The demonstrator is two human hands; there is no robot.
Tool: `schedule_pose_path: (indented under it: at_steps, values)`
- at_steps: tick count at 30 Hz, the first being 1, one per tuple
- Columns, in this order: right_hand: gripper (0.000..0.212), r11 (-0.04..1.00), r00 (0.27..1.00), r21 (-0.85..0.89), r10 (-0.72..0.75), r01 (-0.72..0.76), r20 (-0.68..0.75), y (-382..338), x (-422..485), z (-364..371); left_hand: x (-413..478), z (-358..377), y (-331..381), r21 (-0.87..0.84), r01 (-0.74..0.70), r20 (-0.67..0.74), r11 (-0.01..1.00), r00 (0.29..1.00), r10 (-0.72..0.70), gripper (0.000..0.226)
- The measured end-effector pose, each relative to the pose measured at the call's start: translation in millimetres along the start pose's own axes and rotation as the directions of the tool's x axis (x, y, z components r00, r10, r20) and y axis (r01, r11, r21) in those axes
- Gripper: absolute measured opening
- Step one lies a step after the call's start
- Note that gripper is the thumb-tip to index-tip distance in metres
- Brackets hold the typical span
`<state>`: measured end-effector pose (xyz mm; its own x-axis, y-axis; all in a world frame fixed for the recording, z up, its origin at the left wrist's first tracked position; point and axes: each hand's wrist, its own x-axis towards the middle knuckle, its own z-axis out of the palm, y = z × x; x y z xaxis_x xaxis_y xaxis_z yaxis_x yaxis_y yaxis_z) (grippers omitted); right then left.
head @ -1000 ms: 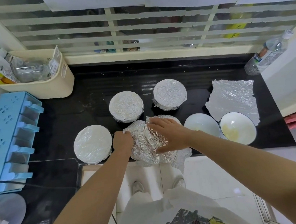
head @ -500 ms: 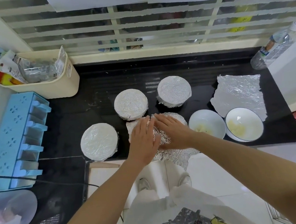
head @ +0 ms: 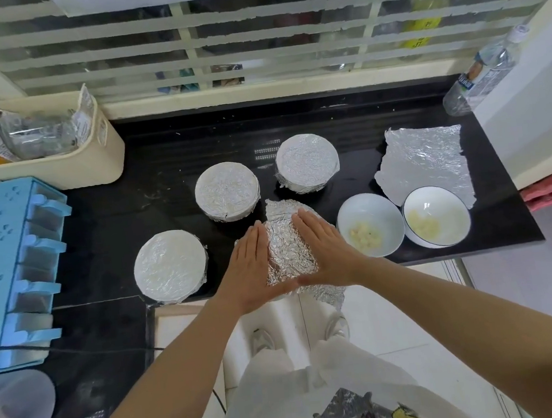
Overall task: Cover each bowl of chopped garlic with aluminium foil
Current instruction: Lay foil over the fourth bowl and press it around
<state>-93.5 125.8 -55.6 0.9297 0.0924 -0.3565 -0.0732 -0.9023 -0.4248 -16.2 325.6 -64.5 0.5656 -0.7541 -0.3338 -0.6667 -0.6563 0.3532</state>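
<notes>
On the black counter (head: 361, 126) below a striped window (head: 252, 42), left hand (head: 250, 268) and right hand (head: 325, 248) flat, straight-fingered, on crumpled foil (head: 288, 248)

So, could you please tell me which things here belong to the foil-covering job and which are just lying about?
Job: three covered bowls; foil pressed under left hand and right hand; two open garlic bowls; spare foil sheet.
Lying about: blue rack; cream bin; water bottle.

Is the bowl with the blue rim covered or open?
Open. No foil lies over the blue-rimmed bowl; pale garlic pieces show inside it.
</notes>
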Motion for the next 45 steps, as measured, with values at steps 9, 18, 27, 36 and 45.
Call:
schedule_pose_path:
  at_steps: [9, 18, 27, 36, 45]
  values:
    - [0.136, 1.000, 1.000, -0.015, 0.007, -0.007, 0.022, 1.4, 0.7, 3.5, 4.4, 0.7, -17.2, 0.008, -0.059, 0.032, 0.998, 0.998, 0.059, 0.141]
    - [0.140, 0.998, 0.999, 0.035, 0.043, -0.043, 0.006, -4.9, 0.8, -1.4, 6.4, 6.7, -20.5, -0.109, -0.048, 0.013, 0.993, 0.999, 0.049, 0.139]
    - [0.143, 0.996, 0.996, 0.028, 0.088, -0.088, 0.002, -7.1, 4.1, 0.6, 5.4, 7.5, -19.6, -0.156, -0.039, -0.034, 0.987, 0.999, 0.034, 0.131]
    - [0.144, 0.995, 0.995, 0.028, 0.095, -0.096, 0.009, -10.7, 3.0, -2.6, -2.5, -9.9, -23.3, -0.110, -0.015, -0.016, 0.994, 1.000, 0.013, 0.152]
    - [0.148, 0.996, 0.996, 0.009, 0.093, -0.093, -0.002, -12.5, 3.6, -3.1, 27.3, -23.7, -6.6, 0.110, -0.303, -0.062, 0.947, 0.949, 0.311, 0.143]
